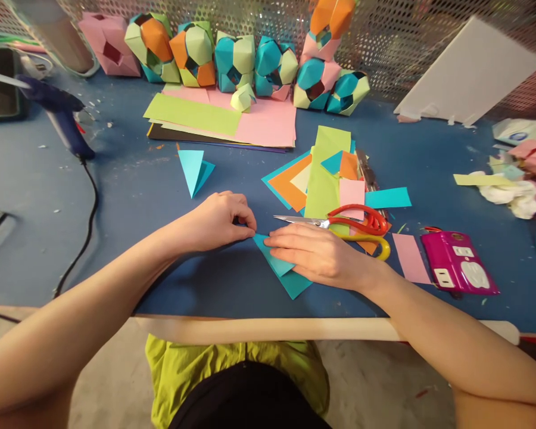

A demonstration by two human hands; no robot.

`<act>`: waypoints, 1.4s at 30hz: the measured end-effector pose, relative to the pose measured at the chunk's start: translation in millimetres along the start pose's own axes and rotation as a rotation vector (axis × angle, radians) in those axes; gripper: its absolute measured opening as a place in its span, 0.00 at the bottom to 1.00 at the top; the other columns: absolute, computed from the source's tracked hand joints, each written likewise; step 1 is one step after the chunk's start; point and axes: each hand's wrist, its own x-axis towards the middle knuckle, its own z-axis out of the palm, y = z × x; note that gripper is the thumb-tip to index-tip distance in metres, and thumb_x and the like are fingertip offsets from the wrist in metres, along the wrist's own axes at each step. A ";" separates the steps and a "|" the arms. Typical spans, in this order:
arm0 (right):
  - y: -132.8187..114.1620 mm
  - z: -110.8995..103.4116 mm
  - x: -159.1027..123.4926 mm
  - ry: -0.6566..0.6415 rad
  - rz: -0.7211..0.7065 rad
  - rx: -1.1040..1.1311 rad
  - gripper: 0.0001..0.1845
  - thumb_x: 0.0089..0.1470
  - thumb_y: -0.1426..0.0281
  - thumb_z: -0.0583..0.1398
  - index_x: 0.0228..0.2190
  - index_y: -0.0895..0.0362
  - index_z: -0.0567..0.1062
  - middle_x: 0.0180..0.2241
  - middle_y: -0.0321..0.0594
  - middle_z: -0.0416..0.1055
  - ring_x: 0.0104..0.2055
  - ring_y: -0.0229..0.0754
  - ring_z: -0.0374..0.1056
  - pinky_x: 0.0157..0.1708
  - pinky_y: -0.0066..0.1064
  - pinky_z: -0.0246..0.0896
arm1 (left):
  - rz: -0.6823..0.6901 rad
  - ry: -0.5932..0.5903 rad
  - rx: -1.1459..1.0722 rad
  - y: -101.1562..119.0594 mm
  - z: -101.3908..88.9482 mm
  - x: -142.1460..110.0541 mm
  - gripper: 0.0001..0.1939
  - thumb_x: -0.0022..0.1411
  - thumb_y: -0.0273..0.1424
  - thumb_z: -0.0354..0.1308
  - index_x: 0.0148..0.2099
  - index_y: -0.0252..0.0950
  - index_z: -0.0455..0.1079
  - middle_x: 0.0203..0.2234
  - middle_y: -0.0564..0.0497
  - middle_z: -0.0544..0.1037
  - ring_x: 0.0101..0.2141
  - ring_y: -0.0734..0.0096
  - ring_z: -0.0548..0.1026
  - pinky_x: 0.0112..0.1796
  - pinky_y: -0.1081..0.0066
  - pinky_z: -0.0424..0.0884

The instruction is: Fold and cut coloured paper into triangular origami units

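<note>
A blue sheet of paper (pixel 296 286), partly folded over itself, lies near the table's front edge. My left hand (pixel 223 217) is closed in a pinch at its upper left corner. Stretched out flat, my right hand (pixel 315 250) presses on the folded flap and covers part of the paper. Scissors (pixel 361 220) with red and yellow handles lie just beyond my right hand, blades pointing left. Another folded blue paper piece (pixel 194 170) rests beyond my left hand.
Paper sheets (pixel 268 122) lie stacked behind, before several folded paper shapes (pixel 234 59). Coloured paper pieces (pixel 326 173) are at centre right. A glue gun (pixel 62 113) stands left, its cord (pixel 92 220) trailing forward. A magenta case (pixel 458 262) lies right.
</note>
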 end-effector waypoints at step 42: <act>-37.4 -15.4 6.1 -0.282 0.219 -0.243 0.12 0.56 0.77 0.53 0.25 0.59 0.73 0.28 0.42 0.69 0.30 0.43 0.59 0.36 0.38 0.50 | 0.392 0.207 0.474 72.1 44.9 -44.0 0.14 0.61 0.18 0.46 0.42 0.26 0.72 0.35 0.40 0.79 0.38 0.60 0.78 0.39 0.64 0.77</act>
